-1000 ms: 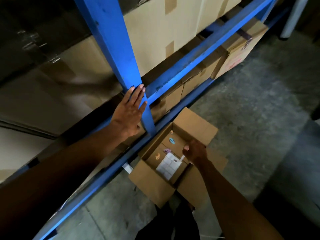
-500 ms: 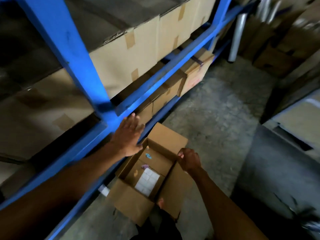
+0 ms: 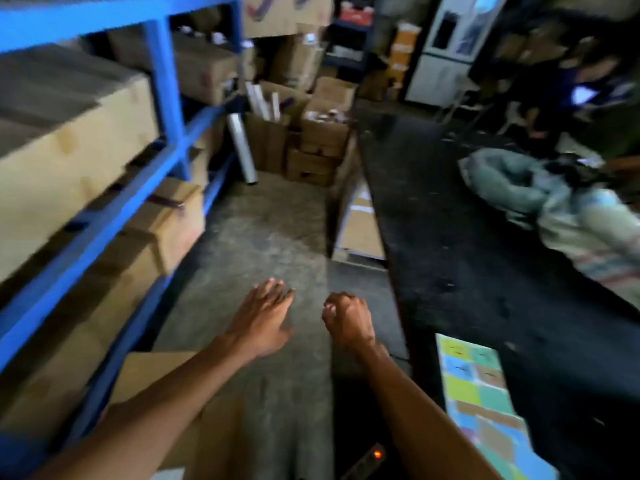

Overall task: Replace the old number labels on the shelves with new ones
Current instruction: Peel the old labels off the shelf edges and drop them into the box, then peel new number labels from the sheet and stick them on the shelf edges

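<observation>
The blue shelf rack (image 3: 165, 84) runs along the left, loaded with brown cartons (image 3: 65, 143). No number label shows on its beams in this blurred view. My left hand (image 3: 263, 320) hovers over the concrete floor with its fingers straight, touching nothing. To its right, my right hand (image 3: 346, 320) is curled into a fist, and nothing shows in it. A sheet of coloured labels (image 3: 478, 386) lies on the dark table at lower right. Only a flap of the open cardboard box (image 3: 152, 372) shows under my left forearm.
A dark table (image 3: 485, 271) along the right carries stuffed sacks (image 3: 554, 209). Between rack and table runs a concrete aisle (image 3: 263, 230). At its far end stand a film roll (image 3: 242, 147) and stacked cartons (image 3: 318, 140). A person (image 3: 571, 81) sits far right. A lit power strip (image 3: 377, 453) lies below.
My view has swung up from the open box to the aisle. My left hand has come off the rack upright, and my right hand has left the box and curled.
</observation>
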The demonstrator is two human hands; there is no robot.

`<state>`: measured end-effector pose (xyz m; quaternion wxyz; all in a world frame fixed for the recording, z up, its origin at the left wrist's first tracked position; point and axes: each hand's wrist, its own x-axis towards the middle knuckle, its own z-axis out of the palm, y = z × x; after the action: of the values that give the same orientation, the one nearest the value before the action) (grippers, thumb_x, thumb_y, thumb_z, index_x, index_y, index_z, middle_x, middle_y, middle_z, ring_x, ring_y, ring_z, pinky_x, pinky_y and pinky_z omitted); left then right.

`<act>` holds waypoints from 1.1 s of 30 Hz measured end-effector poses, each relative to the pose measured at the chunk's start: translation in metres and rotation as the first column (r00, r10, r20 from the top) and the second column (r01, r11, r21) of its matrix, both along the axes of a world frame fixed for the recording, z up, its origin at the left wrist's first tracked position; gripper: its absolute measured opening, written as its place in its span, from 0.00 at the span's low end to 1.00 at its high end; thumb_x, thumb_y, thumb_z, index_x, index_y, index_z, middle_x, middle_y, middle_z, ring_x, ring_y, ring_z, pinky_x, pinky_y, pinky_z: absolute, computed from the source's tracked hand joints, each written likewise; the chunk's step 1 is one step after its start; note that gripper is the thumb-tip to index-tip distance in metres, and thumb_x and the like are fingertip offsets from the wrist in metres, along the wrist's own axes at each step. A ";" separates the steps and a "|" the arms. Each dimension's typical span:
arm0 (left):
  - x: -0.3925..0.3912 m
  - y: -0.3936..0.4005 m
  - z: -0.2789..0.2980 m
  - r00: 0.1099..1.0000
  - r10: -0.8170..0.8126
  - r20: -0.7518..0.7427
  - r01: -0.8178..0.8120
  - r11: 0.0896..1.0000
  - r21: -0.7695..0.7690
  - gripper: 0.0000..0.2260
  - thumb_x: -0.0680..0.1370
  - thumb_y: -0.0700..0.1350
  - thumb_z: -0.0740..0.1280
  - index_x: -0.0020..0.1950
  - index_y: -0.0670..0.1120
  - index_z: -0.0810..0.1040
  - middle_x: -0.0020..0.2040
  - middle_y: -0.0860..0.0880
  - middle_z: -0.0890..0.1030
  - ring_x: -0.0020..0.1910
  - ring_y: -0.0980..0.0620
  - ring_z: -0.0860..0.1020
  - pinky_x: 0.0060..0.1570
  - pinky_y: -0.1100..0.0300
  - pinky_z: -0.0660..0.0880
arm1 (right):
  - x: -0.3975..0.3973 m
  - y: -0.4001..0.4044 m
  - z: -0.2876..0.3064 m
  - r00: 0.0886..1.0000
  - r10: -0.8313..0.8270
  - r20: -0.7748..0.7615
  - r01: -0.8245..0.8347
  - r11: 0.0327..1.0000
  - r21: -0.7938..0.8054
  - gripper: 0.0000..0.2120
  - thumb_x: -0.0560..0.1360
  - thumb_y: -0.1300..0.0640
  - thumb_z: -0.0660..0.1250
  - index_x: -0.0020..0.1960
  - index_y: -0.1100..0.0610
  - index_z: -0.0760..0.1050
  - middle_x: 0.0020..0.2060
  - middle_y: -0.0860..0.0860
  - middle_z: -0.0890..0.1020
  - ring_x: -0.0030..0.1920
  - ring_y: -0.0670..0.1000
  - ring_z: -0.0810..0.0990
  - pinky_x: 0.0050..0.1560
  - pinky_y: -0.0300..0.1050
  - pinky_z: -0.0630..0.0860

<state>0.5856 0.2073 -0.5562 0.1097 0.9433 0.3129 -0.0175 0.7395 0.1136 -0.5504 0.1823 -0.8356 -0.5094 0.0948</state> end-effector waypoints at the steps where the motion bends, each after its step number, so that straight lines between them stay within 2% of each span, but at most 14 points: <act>1: 0.022 -0.007 0.001 0.999 -0.033 0.009 0.033 0.999 0.003 0.33 0.77 0.56 0.60 0.77 0.47 0.51 0.78 0.44 0.52 0.77 0.46 0.47 0.74 0.51 0.46 | 0.020 -0.011 0.004 0.999 -0.034 0.027 0.034 0.999 0.014 0.10 0.74 0.58 0.61 0.48 0.60 0.79 0.49 0.60 0.83 0.53 0.61 0.78 0.52 0.51 0.71; 7: 0.142 -0.064 -0.005 0.980 -0.174 0.097 0.182 0.980 -0.083 0.31 0.78 0.55 0.59 0.77 0.47 0.52 0.78 0.44 0.54 0.77 0.47 0.50 0.74 0.53 0.47 | 0.129 -0.090 0.010 0.943 -0.322 0.080 0.318 0.947 0.052 0.09 0.73 0.59 0.61 0.47 0.61 0.79 0.48 0.61 0.83 0.53 0.63 0.77 0.52 0.53 0.71; 10: 0.180 -0.097 -0.019 0.968 -0.228 0.105 0.240 0.962 -0.127 0.30 0.78 0.55 0.59 0.77 0.46 0.53 0.78 0.43 0.54 0.77 0.46 0.51 0.74 0.53 0.49 | 0.166 -0.138 -0.004 0.899 -0.425 0.104 0.430 0.903 -0.026 0.09 0.73 0.58 0.61 0.45 0.61 0.78 0.48 0.60 0.83 0.53 0.62 0.78 0.51 0.52 0.71; 12: 0.196 -0.115 -0.033 0.965 -0.247 0.085 0.257 0.955 -0.150 0.30 0.78 0.55 0.59 0.77 0.47 0.53 0.78 0.42 0.54 0.77 0.45 0.51 0.74 0.53 0.50 | 0.181 -0.166 -0.017 0.870 -0.482 0.108 0.491 0.865 -0.100 0.10 0.74 0.56 0.61 0.49 0.60 0.78 0.51 0.59 0.83 0.55 0.61 0.78 0.53 0.51 0.71; 14: 0.204 -0.130 -0.047 0.971 -0.235 0.046 0.240 0.957 -0.163 0.30 0.78 0.56 0.58 0.76 0.47 0.54 0.78 0.41 0.53 0.77 0.44 0.51 0.74 0.53 0.51 | 0.187 -0.189 -0.031 0.841 -0.533 0.099 0.542 0.824 -0.167 0.12 0.74 0.55 0.61 0.53 0.58 0.77 0.53 0.58 0.82 0.55 0.59 0.78 0.54 0.50 0.73; 17: 0.215 -0.150 -0.062 0.981 -0.193 0.006 0.190 0.960 -0.205 0.29 0.79 0.58 0.56 0.76 0.48 0.54 0.78 0.40 0.50 0.77 0.41 0.49 0.74 0.50 0.52 | 0.189 -0.208 -0.051 0.825 -0.563 0.053 0.559 0.798 -0.226 0.12 0.76 0.56 0.58 0.53 0.59 0.76 0.52 0.58 0.82 0.52 0.58 0.79 0.51 0.51 0.77; 19: 0.218 -0.162 -0.068 0.992 -0.124 0.012 0.123 0.960 -0.251 0.31 0.78 0.60 0.56 0.77 0.48 0.53 0.78 0.39 0.47 0.77 0.41 0.48 0.74 0.49 0.52 | 0.184 -0.212 -0.062 0.823 -0.567 0.008 0.554 0.801 -0.225 0.13 0.78 0.55 0.56 0.56 0.59 0.75 0.56 0.58 0.80 0.55 0.57 0.77 0.54 0.53 0.77; 22: 0.223 -0.178 -0.074 0.991 0.120 0.057 -0.092 0.928 -0.362 0.39 0.76 0.62 0.59 0.77 0.43 0.44 0.77 0.37 0.45 0.76 0.40 0.48 0.74 0.48 0.53 | 0.178 -0.211 -0.075 0.809 -0.582 -0.083 0.561 0.806 -0.188 0.18 0.79 0.53 0.56 0.68 0.56 0.67 0.69 0.56 0.71 0.67 0.56 0.69 0.63 0.54 0.73; 25: 0.224 -0.183 -0.080 0.931 0.363 0.037 -0.274 0.763 -0.585 0.45 0.74 0.62 0.64 0.76 0.39 0.42 0.77 0.37 0.53 0.75 0.40 0.57 0.71 0.49 0.61 | 0.174 -0.202 -0.081 0.814 -0.556 -0.170 0.551 0.831 -0.081 0.21 0.78 0.54 0.59 0.70 0.55 0.64 0.69 0.54 0.71 0.69 0.55 0.67 0.63 0.53 0.72; 27: 0.224 -0.183 -0.085 0.881 0.473 0.008 -0.347 0.658 -0.668 0.42 0.72 0.61 0.67 0.74 0.38 0.53 0.73 0.38 0.65 0.69 0.40 0.68 0.64 0.49 0.70 | 0.172 -0.194 -0.082 0.808 -0.540 -0.236 0.547 0.836 -0.040 0.22 0.77 0.55 0.61 0.70 0.54 0.64 0.68 0.54 0.72 0.69 0.53 0.67 0.64 0.51 0.72; 29: 0.222 -0.182 -0.090 0.830 0.558 0.025 -0.383 0.602 -0.700 0.29 0.71 0.58 0.71 0.62 0.39 0.70 0.63 0.40 0.77 0.57 0.42 0.78 0.52 0.53 0.75 | 0.170 -0.187 -0.083 0.805 -0.526 -0.274 0.538 0.842 -0.034 0.23 0.76 0.56 0.63 0.71 0.53 0.64 0.68 0.53 0.71 0.68 0.53 0.68 0.65 0.51 0.72; 31: 0.219 -0.179 -0.093 0.784 0.618 0.059 -0.365 0.536 -0.761 0.18 0.70 0.54 0.74 0.47 0.42 0.75 0.52 0.41 0.83 0.44 0.47 0.79 0.39 0.59 0.72 | 0.169 -0.182 -0.083 0.813 -0.509 -0.282 0.525 0.851 -0.021 0.24 0.76 0.57 0.64 0.70 0.54 0.64 0.68 0.54 0.71 0.67 0.53 0.69 0.65 0.51 0.73; 33: 0.215 -0.173 -0.097 0.776 0.627 0.069 -0.345 0.513 -0.786 0.16 0.68 0.53 0.75 0.42 0.41 0.78 0.45 0.43 0.84 0.40 0.49 0.80 0.34 0.61 0.70 | 0.170 -0.176 -0.084 0.821 -0.494 -0.286 0.515 0.857 -0.002 0.24 0.75 0.57 0.66 0.70 0.54 0.66 0.67 0.54 0.72 0.66 0.53 0.70 0.64 0.52 0.73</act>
<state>0.8008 0.0342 -0.6528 0.5331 0.6732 0.5094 0.0556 0.9096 -0.0626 -0.6349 0.3013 -0.9115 -0.2426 0.1397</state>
